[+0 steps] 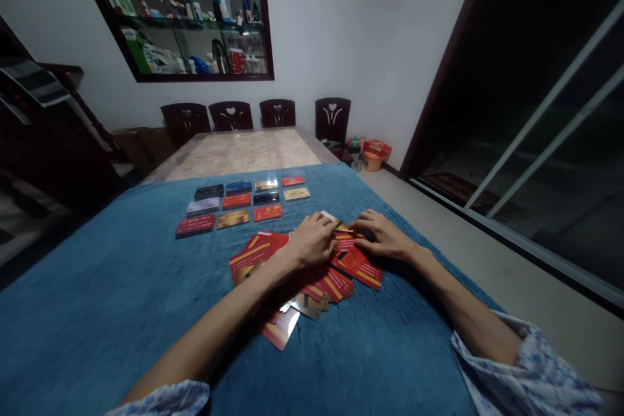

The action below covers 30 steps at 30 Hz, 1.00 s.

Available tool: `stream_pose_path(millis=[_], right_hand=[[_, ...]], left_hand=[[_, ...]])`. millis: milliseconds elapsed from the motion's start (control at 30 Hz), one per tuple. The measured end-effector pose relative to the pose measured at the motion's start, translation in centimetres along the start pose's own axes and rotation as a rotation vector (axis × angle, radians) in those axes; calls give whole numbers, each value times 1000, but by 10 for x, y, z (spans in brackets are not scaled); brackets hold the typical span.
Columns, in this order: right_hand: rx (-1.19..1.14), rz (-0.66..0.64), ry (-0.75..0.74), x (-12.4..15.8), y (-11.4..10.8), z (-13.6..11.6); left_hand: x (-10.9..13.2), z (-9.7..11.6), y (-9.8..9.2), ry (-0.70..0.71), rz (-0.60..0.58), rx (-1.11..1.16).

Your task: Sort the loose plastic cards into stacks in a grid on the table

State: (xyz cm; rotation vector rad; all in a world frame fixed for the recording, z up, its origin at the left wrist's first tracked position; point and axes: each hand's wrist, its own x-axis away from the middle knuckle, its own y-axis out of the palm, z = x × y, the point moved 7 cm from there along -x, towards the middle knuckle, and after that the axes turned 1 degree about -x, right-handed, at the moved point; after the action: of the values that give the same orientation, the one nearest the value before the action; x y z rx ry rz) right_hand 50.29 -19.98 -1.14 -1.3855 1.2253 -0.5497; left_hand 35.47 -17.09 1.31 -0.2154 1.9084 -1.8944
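Pile: loose cards (312, 276), mostly red with some gold and pale ones, lie fanned and overlapping on the blue cloth (121, 312) just in front of the person, faces mixed, so they read as unsorted.
Left hand (312, 240): rests on the far edge of the pile, fingers curled down onto the cards; whether a card is pinched under them cannot be told.
Right hand (383, 237): lies flat and spread on the pile's right side, fingertips pressing red cards, seemingly to keep the heap from sliding; nothing is lifted.
Rows: small stacks (244, 201) sit in a neat grid beyond the pile, apart from it, grouped by colour — dark, red, gold — which suggests like cards set together.
Table: the cloth covers the near end; the bare marbled top (244, 153) shows past it.
Chairs (277, 112): four stand pushed in at the far end.
Shelf (190, 13): a wall cabinet holding bottles, boxes and a purple toy.
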Motion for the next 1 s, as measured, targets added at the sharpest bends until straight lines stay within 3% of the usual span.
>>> stream_pose_path(millis=[267, 1000], right_hand=[[-72, -100, -20, 7, 1, -6], [-45, -99, -81, 6, 4, -14]], left_hand=[[-1, 16, 12, 40, -24, 60], [-2, 12, 16, 96, -62, 0]])
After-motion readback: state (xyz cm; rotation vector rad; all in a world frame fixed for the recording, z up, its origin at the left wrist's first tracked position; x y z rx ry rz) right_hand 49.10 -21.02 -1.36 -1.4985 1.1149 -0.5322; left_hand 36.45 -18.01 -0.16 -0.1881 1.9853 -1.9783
